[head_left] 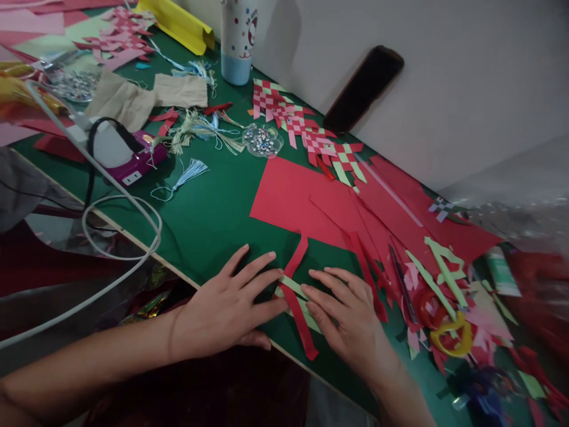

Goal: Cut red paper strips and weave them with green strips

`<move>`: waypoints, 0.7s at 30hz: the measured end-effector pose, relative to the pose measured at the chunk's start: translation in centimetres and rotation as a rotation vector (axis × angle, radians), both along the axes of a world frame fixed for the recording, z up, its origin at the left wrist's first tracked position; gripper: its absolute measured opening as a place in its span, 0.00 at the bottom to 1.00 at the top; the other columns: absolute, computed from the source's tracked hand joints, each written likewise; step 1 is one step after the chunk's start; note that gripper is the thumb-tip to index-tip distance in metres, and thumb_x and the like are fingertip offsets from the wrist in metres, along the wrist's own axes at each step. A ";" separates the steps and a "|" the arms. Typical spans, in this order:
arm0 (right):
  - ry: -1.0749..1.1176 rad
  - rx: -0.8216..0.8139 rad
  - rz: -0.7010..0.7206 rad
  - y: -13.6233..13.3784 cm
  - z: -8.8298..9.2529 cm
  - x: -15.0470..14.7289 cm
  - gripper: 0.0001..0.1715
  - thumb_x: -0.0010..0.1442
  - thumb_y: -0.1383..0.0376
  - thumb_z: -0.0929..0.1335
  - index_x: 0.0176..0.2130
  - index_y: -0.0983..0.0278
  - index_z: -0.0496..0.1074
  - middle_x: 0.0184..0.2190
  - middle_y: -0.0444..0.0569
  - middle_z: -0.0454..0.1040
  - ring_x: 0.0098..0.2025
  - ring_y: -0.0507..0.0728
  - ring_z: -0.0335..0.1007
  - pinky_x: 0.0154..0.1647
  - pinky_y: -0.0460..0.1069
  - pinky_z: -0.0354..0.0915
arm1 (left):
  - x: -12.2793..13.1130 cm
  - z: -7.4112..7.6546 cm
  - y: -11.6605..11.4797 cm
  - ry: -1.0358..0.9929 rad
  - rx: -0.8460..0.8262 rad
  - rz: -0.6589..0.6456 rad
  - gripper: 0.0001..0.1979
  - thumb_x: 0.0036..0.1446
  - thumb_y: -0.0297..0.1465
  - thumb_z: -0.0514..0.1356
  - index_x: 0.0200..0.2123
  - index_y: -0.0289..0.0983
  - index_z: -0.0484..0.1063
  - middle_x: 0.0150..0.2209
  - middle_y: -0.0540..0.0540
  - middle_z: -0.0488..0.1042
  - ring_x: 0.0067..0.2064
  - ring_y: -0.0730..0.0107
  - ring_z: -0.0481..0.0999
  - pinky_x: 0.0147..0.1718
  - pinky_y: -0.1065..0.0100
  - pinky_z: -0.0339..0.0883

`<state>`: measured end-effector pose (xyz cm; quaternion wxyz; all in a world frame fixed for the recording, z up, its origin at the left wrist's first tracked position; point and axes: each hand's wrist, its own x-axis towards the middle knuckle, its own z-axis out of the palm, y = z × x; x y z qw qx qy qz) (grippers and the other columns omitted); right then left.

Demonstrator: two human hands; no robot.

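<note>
On the green table, near its front edge, a red paper strip (300,320) crosses pale green strips (310,315), passing over one and under another. My left hand (231,302) lies spread at the left of the crossing, its fingertips touching the ends of the strips. From the right, my right hand (347,308) rests with fingers apart on the pale green strips. Beyond the hands lies a red paper sheet (288,193). More red strips (368,276) lie just past my right hand.
Yellow-handled scissors (451,341) and paper scraps lie at the right. A phone (364,89) leans on the wall beside a cup (236,44). Woven paper pieces (296,121), a dish of beads (262,140), tassels (189,172) and a purple power strip (142,157) with a white cable stand farther back.
</note>
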<state>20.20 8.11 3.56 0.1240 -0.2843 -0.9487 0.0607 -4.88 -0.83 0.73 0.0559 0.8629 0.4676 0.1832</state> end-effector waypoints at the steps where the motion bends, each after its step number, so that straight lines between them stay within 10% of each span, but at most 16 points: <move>1: 0.006 -0.006 -0.005 -0.2 0.1 0.1 0.11 0.66 0.65 0.67 0.48 0.57 0.75 0.51 0.49 0.76 0.56 0.64 0.64 0.54 0.61 0.60 | 0.0 0.0 0.0 -0.006 -0.002 0.001 0.29 0.59 0.56 0.56 0.57 0.47 0.67 0.63 0.43 0.65 0.70 0.46 0.52 0.67 0.38 0.38; 10: 0.042 -0.021 -0.085 -4.0 0.7 -0.4 0.22 0.65 0.49 0.66 0.47 0.63 0.73 0.42 0.52 0.78 0.47 0.63 0.68 0.50 0.58 0.60 | 0.0 -0.2 0.1 0.009 0.019 -0.018 0.30 0.59 0.57 0.55 0.57 0.46 0.68 0.63 0.47 0.65 0.70 0.48 0.52 0.68 0.39 0.30; 21: 0.051 0.087 -0.058 -5.5 2.0 -0.5 0.13 0.66 0.74 0.64 0.48 0.66 0.73 0.36 0.48 0.81 0.37 0.54 0.75 0.49 0.54 0.59 | -0.1 -0.1 0.1 0.013 0.010 -0.025 0.30 0.59 0.56 0.57 0.58 0.47 0.67 0.62 0.48 0.66 0.69 0.46 0.53 0.68 0.39 0.30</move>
